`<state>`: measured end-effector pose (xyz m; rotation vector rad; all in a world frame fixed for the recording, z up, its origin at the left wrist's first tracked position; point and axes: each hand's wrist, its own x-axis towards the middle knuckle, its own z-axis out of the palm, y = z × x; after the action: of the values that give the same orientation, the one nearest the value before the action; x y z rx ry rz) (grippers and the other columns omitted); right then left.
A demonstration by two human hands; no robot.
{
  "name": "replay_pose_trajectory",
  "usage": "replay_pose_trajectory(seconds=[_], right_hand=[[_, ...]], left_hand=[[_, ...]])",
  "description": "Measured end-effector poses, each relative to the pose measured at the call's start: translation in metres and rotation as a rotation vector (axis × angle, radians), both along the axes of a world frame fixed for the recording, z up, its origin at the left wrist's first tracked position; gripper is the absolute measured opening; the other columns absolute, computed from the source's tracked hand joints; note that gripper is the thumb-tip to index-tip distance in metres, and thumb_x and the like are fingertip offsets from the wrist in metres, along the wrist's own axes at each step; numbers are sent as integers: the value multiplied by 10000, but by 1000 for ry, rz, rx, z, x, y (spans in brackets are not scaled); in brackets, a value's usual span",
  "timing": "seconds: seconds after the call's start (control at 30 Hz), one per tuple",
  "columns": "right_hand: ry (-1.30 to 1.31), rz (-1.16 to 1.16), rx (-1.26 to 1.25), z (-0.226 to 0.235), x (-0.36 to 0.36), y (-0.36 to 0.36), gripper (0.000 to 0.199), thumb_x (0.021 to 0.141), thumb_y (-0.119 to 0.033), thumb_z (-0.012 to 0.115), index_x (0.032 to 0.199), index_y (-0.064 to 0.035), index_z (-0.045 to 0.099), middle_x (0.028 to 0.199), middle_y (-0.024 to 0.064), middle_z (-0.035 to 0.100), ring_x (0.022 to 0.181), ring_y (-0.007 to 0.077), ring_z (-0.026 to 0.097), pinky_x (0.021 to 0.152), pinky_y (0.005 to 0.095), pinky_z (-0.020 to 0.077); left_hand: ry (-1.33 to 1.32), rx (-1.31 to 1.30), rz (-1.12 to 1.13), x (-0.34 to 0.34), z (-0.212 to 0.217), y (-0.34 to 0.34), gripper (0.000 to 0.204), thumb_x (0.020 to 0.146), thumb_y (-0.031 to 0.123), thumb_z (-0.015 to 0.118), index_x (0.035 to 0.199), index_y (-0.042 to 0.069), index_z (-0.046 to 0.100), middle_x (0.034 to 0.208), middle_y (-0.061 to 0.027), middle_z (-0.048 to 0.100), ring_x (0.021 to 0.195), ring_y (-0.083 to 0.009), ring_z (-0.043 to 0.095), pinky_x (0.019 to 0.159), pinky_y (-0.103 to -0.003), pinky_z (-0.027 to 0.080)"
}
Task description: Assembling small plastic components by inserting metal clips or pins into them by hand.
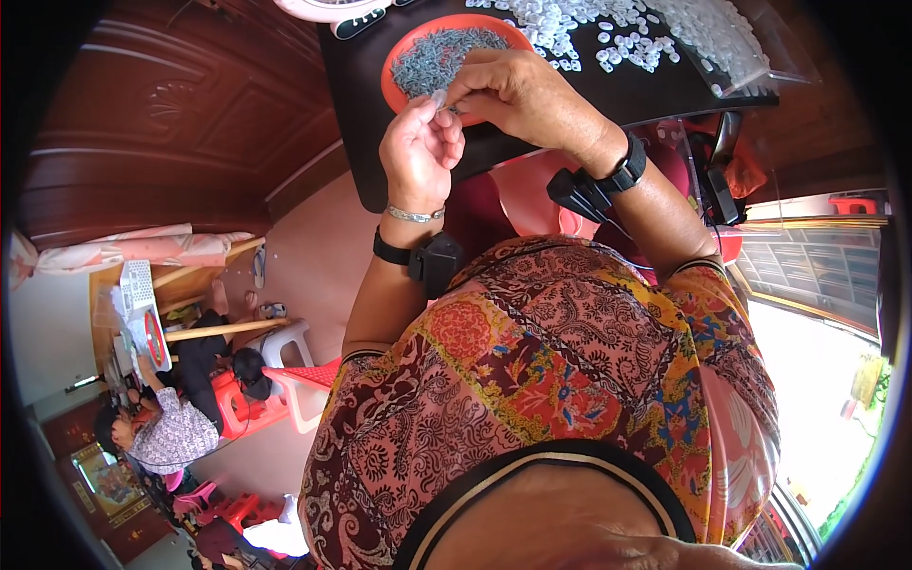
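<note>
My left hand (418,152) is closed in a pinch, palm up, on a small translucent white plastic piece (439,97). My right hand (508,90) meets it at the fingertips, thumb and forefinger pressed together; what they grip is too small to make out. Both hands are over the near rim of an orange-red basin (388,71), which holds a heap of small grey-blue metal pieces (442,57), slender like screws. Right of the basin, loose white plastic pieces (636,49) of a similar look lie scattered on the black table (366,142).
A clear plastic tray (774,62) with a mound of white pieces sits at the table's right end. Behind the basin is a pink-white round object (332,8). Black bands with devices are on both my wrists. Far left, a person (176,432) sits near red stools (252,404).
</note>
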<state>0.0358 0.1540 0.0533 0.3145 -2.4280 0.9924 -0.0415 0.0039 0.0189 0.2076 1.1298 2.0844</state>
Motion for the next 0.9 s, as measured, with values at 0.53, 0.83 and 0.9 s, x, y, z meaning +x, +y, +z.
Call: replay_pose_trajectory(seconds=[0.53, 0.83, 0.9], right_hand=[[20, -200, -87, 5, 2, 25, 106, 800, -49, 640, 902, -37, 666, 801, 47, 648, 696, 154, 618, 650, 256, 490], [-10, -459, 239, -29, -10, 53, 133, 790, -145, 621, 883, -56, 652, 796, 116, 642, 734, 284, 632, 674, 355, 500], [12, -451, 271, -39, -14, 55, 145, 781, -162, 614, 882, -61, 640, 819, 116, 631, 770, 308, 620, 696, 386, 495]], left_hand=[[385, -230, 3, -26, 14, 15, 229, 842, 211, 534, 678, 53, 546, 526, 12, 456, 439, -66, 385, 389, -207, 252], [290, -282, -28, -59, 3, 20, 270, 853, 243, 531, 652, 62, 523, 551, -16, 482, 466, -105, 411, 429, -239, 318], [116, -176, -92, -59, -4, 16, 254, 869, 247, 507, 703, 54, 514, 617, -65, 516, 492, -141, 439, 428, -250, 335]])
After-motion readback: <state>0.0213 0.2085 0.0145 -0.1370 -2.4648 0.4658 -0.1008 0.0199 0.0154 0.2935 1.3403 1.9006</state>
